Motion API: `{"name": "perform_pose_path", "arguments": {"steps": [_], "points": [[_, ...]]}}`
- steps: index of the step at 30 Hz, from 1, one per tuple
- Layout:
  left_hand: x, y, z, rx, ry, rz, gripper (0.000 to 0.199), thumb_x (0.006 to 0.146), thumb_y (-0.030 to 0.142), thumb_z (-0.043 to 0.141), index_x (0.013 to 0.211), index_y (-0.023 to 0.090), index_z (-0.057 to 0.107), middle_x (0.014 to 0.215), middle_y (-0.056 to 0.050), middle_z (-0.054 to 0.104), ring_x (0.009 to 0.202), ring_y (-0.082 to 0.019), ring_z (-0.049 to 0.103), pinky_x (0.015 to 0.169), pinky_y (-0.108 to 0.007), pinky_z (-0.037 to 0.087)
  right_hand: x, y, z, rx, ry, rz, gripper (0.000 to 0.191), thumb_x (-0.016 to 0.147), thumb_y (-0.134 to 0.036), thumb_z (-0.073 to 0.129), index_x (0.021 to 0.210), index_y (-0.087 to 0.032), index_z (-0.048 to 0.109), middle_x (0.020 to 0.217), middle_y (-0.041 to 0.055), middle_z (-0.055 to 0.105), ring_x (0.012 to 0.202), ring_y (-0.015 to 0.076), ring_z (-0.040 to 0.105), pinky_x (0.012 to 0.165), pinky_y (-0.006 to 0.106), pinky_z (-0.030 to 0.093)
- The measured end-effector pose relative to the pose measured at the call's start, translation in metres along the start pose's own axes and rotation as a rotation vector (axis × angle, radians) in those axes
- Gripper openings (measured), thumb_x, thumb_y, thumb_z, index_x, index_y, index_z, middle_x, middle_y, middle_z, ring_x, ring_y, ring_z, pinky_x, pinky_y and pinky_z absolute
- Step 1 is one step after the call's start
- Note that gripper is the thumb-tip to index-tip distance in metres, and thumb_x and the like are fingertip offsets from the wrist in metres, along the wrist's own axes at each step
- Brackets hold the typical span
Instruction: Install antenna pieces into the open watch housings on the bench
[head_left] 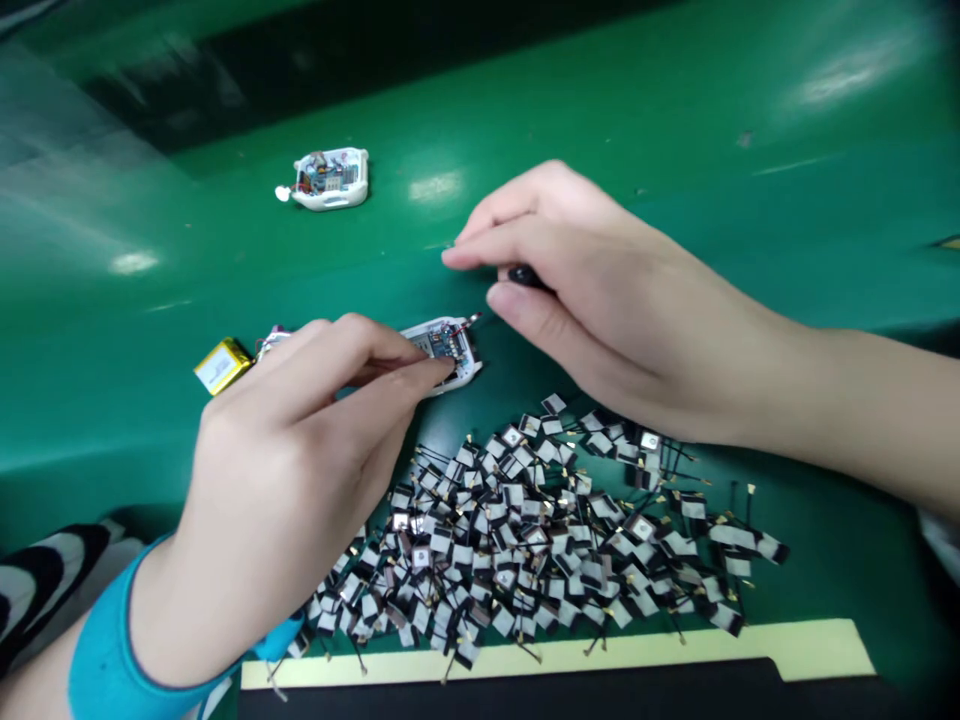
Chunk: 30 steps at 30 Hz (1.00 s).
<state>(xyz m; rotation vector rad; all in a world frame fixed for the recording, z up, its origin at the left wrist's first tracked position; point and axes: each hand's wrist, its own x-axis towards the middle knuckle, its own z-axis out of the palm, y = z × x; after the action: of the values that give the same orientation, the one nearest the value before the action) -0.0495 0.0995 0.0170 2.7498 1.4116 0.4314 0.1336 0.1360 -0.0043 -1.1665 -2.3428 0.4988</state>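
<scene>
My left hand (300, 430) is closed on a small white device housing (474, 372) with a circuit board (448, 345) inside. Its thumb and fingertip press on the board, and a short red-and-dark wire sticks up at the far corner. Beyond the knuckles lies a yellow battery pouch (225, 368) with a white label, next to some thin wires. To the right, my right hand (577, 280) hovers above the table with curled fingers around a small black object (525, 275). Most of that object is hidden in the palm, so its kind is unclear.
Near me spreads a heap of small black-and-silver antenna pieces with short cables (517, 530). Another white housing with electronics (330, 180) rests farther off on the green table (525, 120). A pale yellow strip (817, 648) edges a black sheet in front. My left wrist wears a blue band (112, 640).
</scene>
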Motion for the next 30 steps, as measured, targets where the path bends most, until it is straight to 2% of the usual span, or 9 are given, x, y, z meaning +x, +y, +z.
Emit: {"name": "perform_pose_path", "arguments": {"steps": [2, 5, 8, 13, 16, 19, 21, 25, 30], "points": [[0.0, 0.001, 0.0, 0.004, 0.001, 0.017, 0.018, 0.084, 0.02, 0.045, 0.088, 0.024, 0.061, 0.084, 0.002, 0.06, 0.072, -0.013, 0.054, 0.062, -0.028, 0.04, -0.001, 0.002, -0.006, -0.028, 0.037, 0.031, 0.032, 0.088, -0.033, 0.03, 0.109, -0.021, 0.05, 0.107, -0.0015, 0.046, 0.102, 0.0134, 0.048, 0.085, 0.026, 0.041], [0.0, -0.002, 0.0, 0.005, 0.009, 0.046, 0.017, 0.084, 0.022, 0.044, 0.087, 0.024, 0.061, 0.083, 0.002, 0.06, 0.073, -0.014, 0.054, 0.062, -0.027, 0.041, -0.004, 0.002, -0.014, -0.136, 0.072, 0.055, 0.027, 0.086, -0.04, 0.036, 0.104, -0.033, 0.055, 0.095, -0.0069, 0.054, 0.09, 0.0101, 0.053, 0.077, 0.022, 0.045], [0.002, -0.005, 0.001, 0.013, 0.025, 0.079, 0.018, 0.085, 0.023, 0.043, 0.084, 0.022, 0.061, 0.081, 0.0, 0.06, 0.072, -0.013, 0.054, 0.059, -0.026, 0.041, -0.007, -0.004, -0.018, -0.207, 0.095, 0.013, 0.024, 0.084, -0.036, 0.044, 0.104, -0.031, 0.057, 0.085, -0.0087, 0.062, 0.078, 0.0068, 0.056, 0.074, 0.016, 0.047], [0.002, -0.005, 0.001, 0.037, 0.049, 0.097, 0.018, 0.084, 0.021, 0.044, 0.082, 0.019, 0.062, 0.077, -0.001, 0.059, 0.07, -0.014, 0.055, 0.056, -0.024, 0.04, -0.012, -0.014, -0.019, -0.115, 0.081, 0.023, 0.018, 0.084, -0.03, 0.044, 0.088, -0.036, 0.06, 0.08, -0.0141, 0.063, 0.082, 0.0053, 0.059, 0.068, 0.014, 0.047], [0.001, -0.006, 0.002, 0.02, 0.033, 0.085, 0.02, 0.084, 0.022, 0.042, 0.08, 0.02, 0.061, 0.077, 0.0, 0.059, 0.071, -0.014, 0.055, 0.057, -0.024, 0.042, -0.01, -0.019, -0.021, -0.042, 0.129, 0.039, 0.01, 0.079, -0.028, 0.053, 0.08, -0.031, 0.062, 0.078, -0.0114, 0.065, 0.076, 0.0046, 0.059, 0.065, 0.013, 0.046], [0.001, -0.008, 0.003, 0.018, 0.013, 0.095, 0.023, 0.085, 0.023, 0.04, 0.076, 0.019, 0.06, 0.077, -0.001, 0.059, 0.071, -0.014, 0.055, 0.057, -0.024, 0.042, -0.005, -0.02, -0.02, 0.044, 0.156, -0.021, 0.003, 0.074, -0.028, 0.06, 0.072, -0.027, 0.062, 0.077, -0.0085, 0.065, 0.067, 0.003, 0.057, 0.055, 0.014, 0.045], [0.001, -0.01, 0.003, 0.031, 0.021, 0.132, 0.022, 0.084, 0.023, 0.04, 0.074, 0.018, 0.059, 0.076, -0.001, 0.058, 0.069, -0.014, 0.055, 0.055, -0.024, 0.041, -0.002, -0.018, -0.016, 0.076, 0.166, -0.068, 0.009, 0.074, -0.03, 0.06, 0.066, -0.026, 0.061, 0.072, -0.0078, 0.064, 0.058, 0.0024, 0.054, 0.049, 0.016, 0.042], [0.0, -0.012, 0.003, 0.061, 0.044, 0.171, 0.024, 0.084, 0.019, 0.039, 0.07, 0.018, 0.058, 0.074, 0.0, 0.055, 0.067, -0.013, 0.054, 0.054, -0.022, 0.038, 0.0, -0.015, -0.007, 0.081, 0.188, -0.103, 0.019, 0.074, -0.034, 0.059, 0.062, -0.02, 0.06, 0.064, -0.0064, 0.062, 0.052, 0.0015, 0.05, 0.047, 0.016, 0.04], [0.001, -0.007, 0.001, 0.126, 0.001, 0.109, 0.031, 0.086, 0.021, 0.032, 0.074, 0.017, 0.059, 0.071, 0.001, 0.05, 0.067, -0.01, 0.049, 0.056, -0.021, 0.037, -0.001, -0.023, -0.007, -0.029, 0.246, -0.107, 0.045, 0.079, -0.052, 0.038, 0.062, -0.018, 0.061, 0.055, -0.0046, 0.057, 0.055, 0.0009, 0.052, 0.046, 0.017, 0.035]]}}
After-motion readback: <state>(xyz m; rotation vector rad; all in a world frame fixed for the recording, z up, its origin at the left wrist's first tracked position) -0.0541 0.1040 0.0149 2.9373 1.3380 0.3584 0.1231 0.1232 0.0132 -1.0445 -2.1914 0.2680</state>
